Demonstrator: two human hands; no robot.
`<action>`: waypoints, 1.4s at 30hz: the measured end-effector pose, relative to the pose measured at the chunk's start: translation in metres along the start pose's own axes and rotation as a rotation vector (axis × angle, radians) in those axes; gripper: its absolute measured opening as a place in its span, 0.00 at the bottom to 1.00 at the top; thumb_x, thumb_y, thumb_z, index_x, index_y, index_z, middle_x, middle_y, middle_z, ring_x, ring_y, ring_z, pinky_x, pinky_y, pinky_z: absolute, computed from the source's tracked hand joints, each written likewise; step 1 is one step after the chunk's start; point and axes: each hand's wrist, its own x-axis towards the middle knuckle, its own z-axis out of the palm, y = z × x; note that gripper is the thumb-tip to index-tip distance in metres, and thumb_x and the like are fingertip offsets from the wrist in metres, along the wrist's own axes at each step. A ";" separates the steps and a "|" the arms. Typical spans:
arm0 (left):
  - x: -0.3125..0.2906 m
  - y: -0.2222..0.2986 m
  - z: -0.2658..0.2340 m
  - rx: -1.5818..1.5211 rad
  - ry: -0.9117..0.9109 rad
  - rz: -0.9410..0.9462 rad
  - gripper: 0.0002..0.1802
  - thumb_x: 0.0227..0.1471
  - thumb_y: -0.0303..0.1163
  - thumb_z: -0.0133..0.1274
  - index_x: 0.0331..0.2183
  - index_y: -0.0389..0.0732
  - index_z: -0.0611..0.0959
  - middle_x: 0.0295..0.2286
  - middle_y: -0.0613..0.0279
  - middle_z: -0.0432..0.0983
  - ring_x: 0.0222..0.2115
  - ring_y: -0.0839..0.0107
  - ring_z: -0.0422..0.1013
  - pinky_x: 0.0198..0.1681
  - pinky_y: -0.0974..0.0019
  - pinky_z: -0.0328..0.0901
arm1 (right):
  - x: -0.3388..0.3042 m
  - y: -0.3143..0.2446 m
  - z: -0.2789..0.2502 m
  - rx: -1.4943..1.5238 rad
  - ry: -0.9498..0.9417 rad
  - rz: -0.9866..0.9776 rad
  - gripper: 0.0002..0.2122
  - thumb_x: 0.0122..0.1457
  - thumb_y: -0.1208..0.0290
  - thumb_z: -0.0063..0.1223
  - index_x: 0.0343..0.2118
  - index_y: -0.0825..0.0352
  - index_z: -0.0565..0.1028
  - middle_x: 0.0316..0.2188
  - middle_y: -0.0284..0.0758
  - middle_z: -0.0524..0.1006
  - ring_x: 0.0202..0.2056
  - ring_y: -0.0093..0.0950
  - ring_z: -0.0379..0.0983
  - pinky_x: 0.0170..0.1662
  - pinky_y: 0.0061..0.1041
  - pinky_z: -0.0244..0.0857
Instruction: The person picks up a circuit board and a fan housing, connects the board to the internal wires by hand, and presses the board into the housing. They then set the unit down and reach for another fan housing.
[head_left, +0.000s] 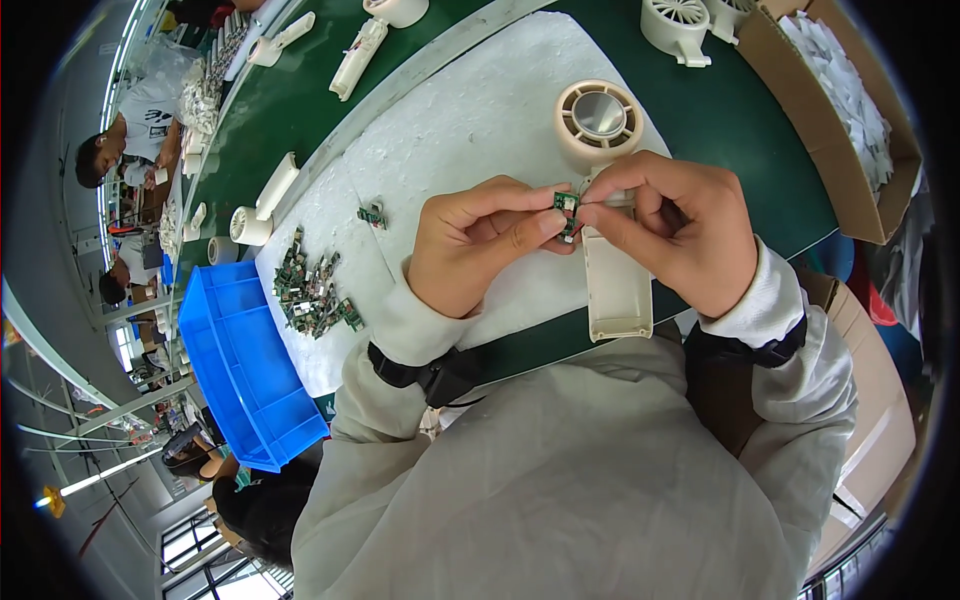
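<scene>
Tabletop (740,150) in dark green spreads under a white sheet (440,100) in the head view, with a grey strip (385,95) curving along its far side. Beyond the strip lie cream fan parts (358,62), and other people (150,118) sit at the left of a workroom with bright tube lights.

The circuit board (566,214) is small and green, with a whitish block near its top and darker parts below. It is held above the sheet, just below the cream fan head (598,125) and by the top of an open, hollow handle (618,285). The left hand (470,235) pinches its left side between thumb and fingers. The right hand (690,220) has thumb and forefinger drawn close at its right edge; whether they clamp anything I cannot tell.

The handle's lower end reaches the table's near edge. A heap of boards (305,285) and one loose board (372,215) lie left of the hands, beside a divided blue bin (205,350). A cardboard box (880,210) stands well apart at the right.
</scene>
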 end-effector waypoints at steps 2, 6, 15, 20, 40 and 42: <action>0.000 0.000 0.001 -0.005 0.014 0.015 0.15 0.58 0.16 0.55 0.48 0.32 0.82 0.42 0.50 0.80 0.42 0.62 0.79 0.45 0.63 0.78 | 0.000 0.000 0.000 -0.047 0.022 -0.053 0.08 0.53 0.78 0.67 0.36 0.66 0.82 0.12 0.25 0.59 0.16 0.15 0.51 0.21 0.20 0.48; 0.000 0.006 0.005 -0.017 0.064 -0.079 0.15 0.59 0.17 0.55 0.49 0.30 0.81 0.43 0.49 0.81 0.43 0.62 0.79 0.46 0.62 0.78 | -0.002 0.008 0.002 -0.083 -0.013 -0.286 0.10 0.50 0.79 0.66 0.37 0.64 0.83 0.15 0.28 0.65 0.15 0.21 0.59 0.21 0.24 0.53; 0.001 0.010 0.009 0.085 0.087 -0.081 0.14 0.61 0.19 0.55 0.49 0.28 0.81 0.45 0.50 0.80 0.43 0.64 0.79 0.48 0.62 0.77 | -0.001 0.013 0.002 -0.174 -0.088 -0.369 0.10 0.50 0.79 0.64 0.37 0.62 0.84 0.18 0.30 0.68 0.18 0.25 0.64 0.22 0.28 0.58; 0.002 0.010 0.010 0.097 0.083 -0.081 0.14 0.61 0.19 0.55 0.48 0.28 0.81 0.45 0.50 0.80 0.43 0.64 0.79 0.48 0.63 0.76 | -0.001 0.011 0.005 -0.121 -0.079 -0.292 0.09 0.49 0.79 0.65 0.35 0.63 0.83 0.18 0.30 0.68 0.18 0.24 0.64 0.22 0.27 0.58; 0.001 0.008 0.014 0.061 0.036 -0.072 0.16 0.60 0.17 0.55 0.50 0.28 0.80 0.41 0.52 0.80 0.41 0.64 0.80 0.47 0.64 0.76 | -0.005 0.005 0.002 -0.115 0.095 -0.158 0.08 0.45 0.81 0.65 0.29 0.68 0.78 0.22 0.30 0.72 0.17 0.20 0.59 0.22 0.22 0.54; -0.001 0.008 0.016 0.065 0.042 -0.066 0.16 0.59 0.17 0.55 0.50 0.28 0.80 0.40 0.52 0.80 0.41 0.64 0.80 0.47 0.64 0.76 | -0.005 0.006 0.003 -0.118 0.100 -0.166 0.08 0.45 0.81 0.65 0.29 0.68 0.77 0.22 0.31 0.72 0.17 0.20 0.60 0.22 0.22 0.54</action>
